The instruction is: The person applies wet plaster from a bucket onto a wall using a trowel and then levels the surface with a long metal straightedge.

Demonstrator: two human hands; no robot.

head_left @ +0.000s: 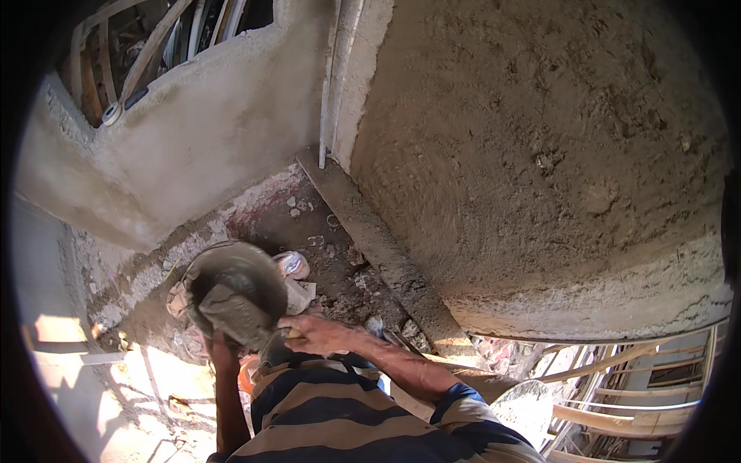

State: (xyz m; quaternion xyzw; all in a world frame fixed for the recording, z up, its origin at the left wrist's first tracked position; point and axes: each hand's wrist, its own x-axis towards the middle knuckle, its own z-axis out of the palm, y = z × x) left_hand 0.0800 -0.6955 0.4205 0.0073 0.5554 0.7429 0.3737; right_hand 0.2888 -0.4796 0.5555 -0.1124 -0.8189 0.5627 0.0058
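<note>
A round, mortar-smeared pan [266, 270] is held in front of my body. My left hand [222, 349] grips its near left edge, with the fingers partly hidden under the rim. Inside lies wet grey mortar, with a flat grey slab shape [239, 310] across it that could be mortar or a coated blade. Close to the pan's near right edge, my right hand [310, 333] is closed around a short yellowish handle, which looks like that of a mortar-coated trowel [274, 349].
A wall with rough wet plaster [532, 154] rises on the right. Along its foot lies a mortar-covered plank [378, 247]. Rubble and crumpled bags [293, 265] litter the ground beyond the pan. A smooth low wall [208, 139] stands at left; wooden poles [633, 420] are at lower right.
</note>
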